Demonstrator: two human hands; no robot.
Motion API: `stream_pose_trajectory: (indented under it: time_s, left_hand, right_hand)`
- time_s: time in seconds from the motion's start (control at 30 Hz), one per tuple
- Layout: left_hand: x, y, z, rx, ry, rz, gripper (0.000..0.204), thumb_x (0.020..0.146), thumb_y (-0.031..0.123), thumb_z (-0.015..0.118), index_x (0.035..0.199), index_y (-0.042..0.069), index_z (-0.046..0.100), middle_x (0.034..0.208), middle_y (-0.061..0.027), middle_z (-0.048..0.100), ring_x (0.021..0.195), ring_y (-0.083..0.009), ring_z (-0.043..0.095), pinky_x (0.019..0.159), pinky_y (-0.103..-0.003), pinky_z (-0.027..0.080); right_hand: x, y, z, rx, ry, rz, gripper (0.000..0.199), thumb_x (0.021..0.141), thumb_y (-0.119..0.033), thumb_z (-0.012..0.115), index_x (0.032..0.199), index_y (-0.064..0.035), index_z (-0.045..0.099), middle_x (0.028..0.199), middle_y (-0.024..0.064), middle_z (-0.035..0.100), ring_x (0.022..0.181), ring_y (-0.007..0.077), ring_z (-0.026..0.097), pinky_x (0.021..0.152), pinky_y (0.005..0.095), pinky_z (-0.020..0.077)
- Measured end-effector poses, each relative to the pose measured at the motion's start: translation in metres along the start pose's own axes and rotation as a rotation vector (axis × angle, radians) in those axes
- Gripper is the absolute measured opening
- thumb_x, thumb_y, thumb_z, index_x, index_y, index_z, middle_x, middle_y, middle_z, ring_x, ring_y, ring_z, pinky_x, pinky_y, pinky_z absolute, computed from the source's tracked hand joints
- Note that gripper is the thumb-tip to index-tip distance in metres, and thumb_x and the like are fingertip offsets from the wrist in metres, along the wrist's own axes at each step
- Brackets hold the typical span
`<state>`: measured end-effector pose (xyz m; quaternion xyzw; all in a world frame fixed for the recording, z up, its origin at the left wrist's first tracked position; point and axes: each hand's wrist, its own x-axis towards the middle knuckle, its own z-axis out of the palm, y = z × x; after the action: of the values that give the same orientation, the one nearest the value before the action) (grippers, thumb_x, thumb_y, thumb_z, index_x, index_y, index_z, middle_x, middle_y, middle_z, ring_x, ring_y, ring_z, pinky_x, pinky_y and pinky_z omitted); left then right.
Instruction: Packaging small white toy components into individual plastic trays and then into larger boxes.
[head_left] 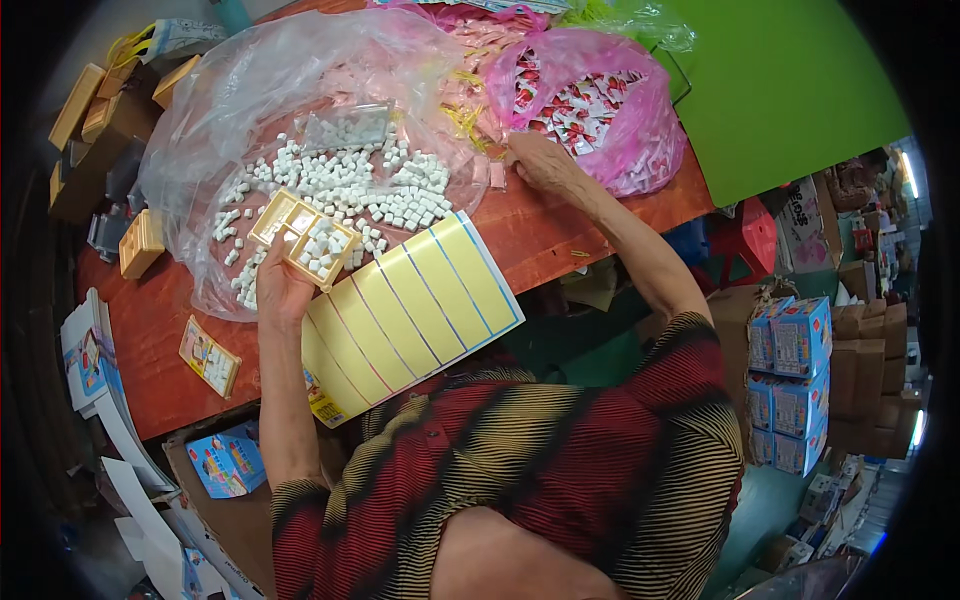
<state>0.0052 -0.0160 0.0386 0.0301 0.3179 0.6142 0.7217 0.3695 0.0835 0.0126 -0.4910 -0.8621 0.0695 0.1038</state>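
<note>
My left hand [280, 290] holds a yellow plastic tray [305, 238] with several compartments, some filled with small white cubes. The tray hovers at the near edge of a heap of loose white cubes [345, 185] lying on a clear plastic bag [210, 120]. My right hand [545, 165] reaches out palm down to a spread of small pink packets [480, 115], beside a pink bag [600, 100] of red-and-white packets. Its fingertips touch the packets; whether they pinch one is hidden. A yellow sticker sheet [415, 305] lies on the red table [150, 340] in front of me.
Empty yellow trays [140, 243] and boxes [80, 105] stand at the far left. A filled, covered tray [210, 357] lies near the table's front edge. Blue cartons [795, 380] are stacked on the right. A green board [790, 90] stands beyond the table. Flat blue box blanks [228, 462] lie lower left.
</note>
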Motion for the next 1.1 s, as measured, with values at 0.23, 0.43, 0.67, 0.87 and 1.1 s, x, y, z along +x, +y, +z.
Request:
stream_pose_trajectory:
  time_s: [0.23, 0.43, 0.67, 0.87, 1.1]
  left_hand:
    - [0.005, 0.005, -0.01, 0.112, -0.044, -0.034, 0.043, 0.075, 0.001, 0.047, 0.116, 0.0, 0.034, 0.113, -0.0155, 0.044, 0.105, -0.0289, 0.044, 0.089, -0.045, 0.037]
    - [0.005, 0.002, -0.014, 0.167, -0.17, -0.032, 0.041, 0.071, 0.002, 0.053, 0.11, -0.001, 0.041, 0.104, -0.0127, 0.05, 0.095, -0.0242, 0.051, 0.084, -0.038, 0.042]
    - [0.009, -0.012, 0.002, 0.24, -0.211, 0.052, 0.04, 0.072, -0.003, 0.046, 0.111, -0.001, 0.039, 0.104, -0.0117, 0.051, 0.092, -0.0227, 0.053, 0.081, -0.035, 0.044]
    - [0.007, -0.022, 0.016, 0.286, -0.238, 0.003, 0.042, 0.071, -0.007, 0.041, 0.112, 0.002, 0.038, 0.101, -0.0101, 0.052, 0.09, -0.0215, 0.054, 0.078, -0.034, 0.047]
    - [-0.001, -0.018, 0.009, 0.272, -0.248, 0.057, 0.045, 0.072, -0.007, 0.043, 0.115, 0.005, 0.035, 0.104, -0.0071, 0.048, 0.092, -0.0178, 0.052, 0.08, -0.033, 0.046]
  right_hand:
    - [0.03, 0.006, 0.005, -0.095, 0.099, -0.3, 0.007, 0.059, -0.002, 0.049, 0.06, -0.001, 0.056, 0.06, 0.0189, 0.053, 0.059, 0.0334, 0.054, 0.05, 0.0406, 0.0405]
    - [0.04, -0.001, 0.0, -0.163, -0.335, -0.062, 0.031, 0.071, -0.008, 0.044, 0.101, -0.0023, 0.041, 0.072, 0.018, 0.052, 0.065, 0.0346, 0.052, 0.056, 0.0414, 0.041]
    - [0.035, -0.038, -0.033, -0.138, 0.082, -0.006, 0.012, 0.067, -0.008, 0.049, 0.079, -0.0053, 0.051, 0.067, 0.0153, 0.053, 0.063, 0.032, 0.053, 0.053, 0.0392, 0.0411]
    - [0.094, -0.173, -0.015, 0.443, 0.04, -0.448, 0.016, 0.068, -0.006, 0.052, 0.082, -0.0022, 0.044, 0.074, 0.0162, 0.05, 0.071, 0.0319, 0.05, 0.061, 0.0369, 0.0396]
    - [0.107, -0.203, 0.0, 0.413, -0.017, -0.413, 0.024, 0.07, -0.014, 0.055, 0.091, -0.0026, 0.048, 0.084, 0.0157, 0.052, 0.079, 0.0309, 0.051, 0.066, 0.0375, 0.0403]
